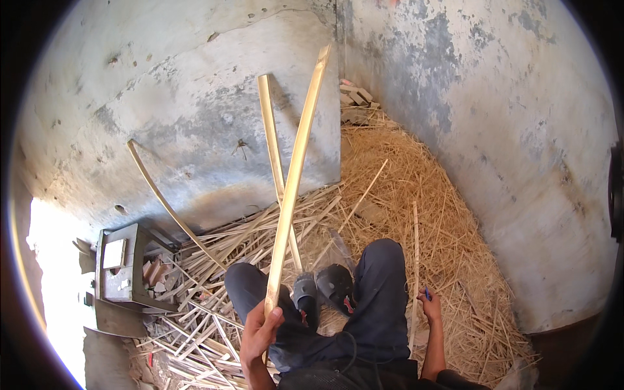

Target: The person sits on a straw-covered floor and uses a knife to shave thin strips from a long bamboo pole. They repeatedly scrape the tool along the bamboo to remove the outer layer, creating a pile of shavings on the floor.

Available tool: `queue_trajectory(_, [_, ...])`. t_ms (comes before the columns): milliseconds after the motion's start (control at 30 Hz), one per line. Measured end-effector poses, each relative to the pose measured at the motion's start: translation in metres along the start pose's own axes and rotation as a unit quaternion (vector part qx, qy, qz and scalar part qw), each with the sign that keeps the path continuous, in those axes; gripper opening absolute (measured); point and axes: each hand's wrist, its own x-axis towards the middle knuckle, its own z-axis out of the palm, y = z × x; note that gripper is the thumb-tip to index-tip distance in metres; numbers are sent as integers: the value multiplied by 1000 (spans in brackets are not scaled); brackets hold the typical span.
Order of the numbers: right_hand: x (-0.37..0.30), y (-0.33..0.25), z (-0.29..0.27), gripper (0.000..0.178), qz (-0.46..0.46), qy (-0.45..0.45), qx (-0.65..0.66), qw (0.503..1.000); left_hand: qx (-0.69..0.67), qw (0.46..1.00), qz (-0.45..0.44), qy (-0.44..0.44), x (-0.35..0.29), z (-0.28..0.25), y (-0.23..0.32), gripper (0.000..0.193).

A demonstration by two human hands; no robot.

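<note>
My left hand is closed around the lower end of a long pale bamboo strip that slants up toward the wall corner. Behind it, a second bamboo strip leans against the wall. My right hand rests low on the straw beside my right leg, its fingers closed on a small blue object that is mostly hidden. A thin stick stands just left of that hand. My feet in dark sandals lie between my bent knees.
Split bamboo strips litter the floor on the left, and straw is heaped at the right. A curved strip leans on the wall. A grey plastic stool stands at left. Bricks sit in the corner.
</note>
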Motion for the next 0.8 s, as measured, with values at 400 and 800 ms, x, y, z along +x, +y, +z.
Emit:
queue_trajectory(400, [-8, -16, -1, 47, 36, 23, 30, 999, -3, 999, 9, -48, 2, 14, 3, 33])
queue_trajectory(800, [3, 2, 4, 51, -9, 22, 45, 999, 11, 996, 27, -79, 4, 24, 18, 37])
